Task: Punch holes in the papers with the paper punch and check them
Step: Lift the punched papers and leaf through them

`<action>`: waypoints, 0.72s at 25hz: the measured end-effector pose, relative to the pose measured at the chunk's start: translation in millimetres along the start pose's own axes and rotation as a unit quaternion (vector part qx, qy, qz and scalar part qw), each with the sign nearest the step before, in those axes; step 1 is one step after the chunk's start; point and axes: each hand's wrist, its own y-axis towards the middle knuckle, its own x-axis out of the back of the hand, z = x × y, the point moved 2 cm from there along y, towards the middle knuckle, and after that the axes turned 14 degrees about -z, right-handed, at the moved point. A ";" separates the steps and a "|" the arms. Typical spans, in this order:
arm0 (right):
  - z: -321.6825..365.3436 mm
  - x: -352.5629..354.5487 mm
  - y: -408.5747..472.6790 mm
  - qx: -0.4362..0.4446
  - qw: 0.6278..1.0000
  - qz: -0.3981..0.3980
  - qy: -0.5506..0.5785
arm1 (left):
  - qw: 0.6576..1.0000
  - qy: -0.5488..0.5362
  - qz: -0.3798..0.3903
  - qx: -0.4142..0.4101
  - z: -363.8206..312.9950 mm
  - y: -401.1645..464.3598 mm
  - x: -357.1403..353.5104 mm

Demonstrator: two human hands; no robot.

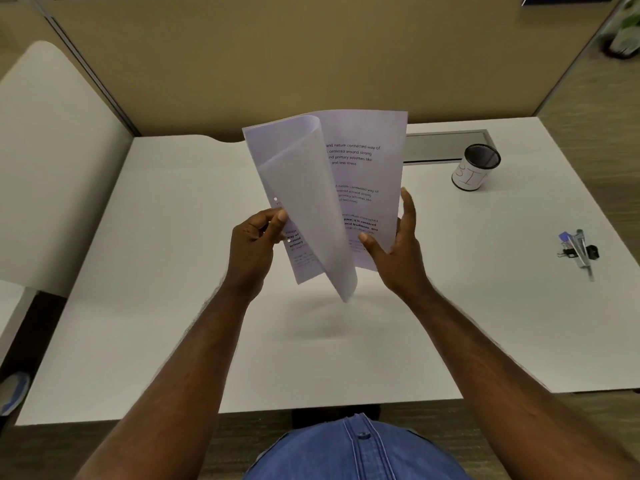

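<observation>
A few white printed papers [363,168] are held upright above the middle of the white desk [173,271]. My left hand [256,244] pinches their left edge, where two small punched holes show. The front sheet [311,216] curls over and hangs down toward me. My right hand [398,244] supports the back sheets from the right, thumb on the printed face and fingers behind. The object at the desk's right edge [577,251], blue and metal with black parts, is too small to identify as the paper punch.
A black mesh cup [476,168] with a white label stands at the back right, beside a grey cable slot [446,143]. Beige partition walls close the back. A neighbouring white desk [45,161] lies to the left. My blue shirt shows at the bottom.
</observation>
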 end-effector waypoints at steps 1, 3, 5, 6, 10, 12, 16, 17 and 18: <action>2.3 1.3 0.9 0.010 1.000 -0.007 0.018 | 1.000 -0.001 0.003 -0.001 -1.1 0.2 -0.7; 7.9 4.6 2.8 0.060 0.998 -0.006 0.020 | 1.000 0.007 0.008 -0.002 -3.6 -0.5 -3.5; 13.5 6.4 4.8 0.137 0.990 0.017 -0.018 | 1.000 0.001 0.009 0.008 -6.6 -1.9 -7.9; 16.4 6.0 4.1 0.170 0.984 0.029 -0.040 | 1.000 -0.002 0.009 0.013 -7.9 -2.9 -9.9; 26.4 1.8 -6.8 0.231 0.962 0.056 -0.135 | 0.997 -0.039 0.030 0.061 -8.0 -17.9 -16.2; 26.7 -1.0 -12.4 0.246 0.949 0.086 -0.176 | 0.994 -0.043 0.034 0.091 -8.9 -25.3 -19.5; 20.9 -0.6 -14.4 0.189 0.954 0.115 -0.205 | 0.998 0.041 0.048 0.006 -16.2 -23.1 -28.0; 19.6 0.6 -13.8 0.168 0.961 0.108 -0.193 | 0.998 0.038 0.037 0.019 -17.4 -22.3 -29.2; 18.6 1.6 -13.2 0.151 0.967 0.102 -0.177 | 0.998 0.027 0.028 0.039 -16.6 -21.8 -29.7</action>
